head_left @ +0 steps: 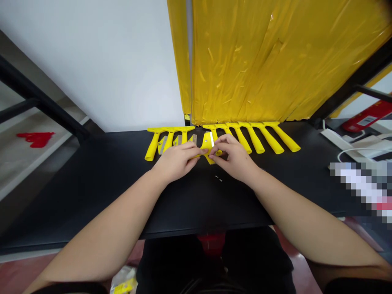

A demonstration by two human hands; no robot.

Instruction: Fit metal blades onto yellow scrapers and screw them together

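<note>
Between my two hands, above the black table, is a yellow tool part (207,141) with a silver metal edge on its right side. My left hand (182,159) pinches its lower left side with thumb and fingers. My right hand (231,155) is closed at its right side, fingertips pressed together near the metal edge; whether they hold something small is hidden. Yellow T-shaped handles (150,149) stand in a row behind my left hand, with small metal-bladed pieces between them. Several more yellow handles (271,141) lie behind and right of my right hand.
Two tiny pale pieces (218,178) lie on the black table (196,208) in front of my hands. A yellow plastic-wrapped panel (251,61) and a white panel (122,61) rise behind. White power strips and cables (346,143) are at the right, a red object (35,139) at the left shelf.
</note>
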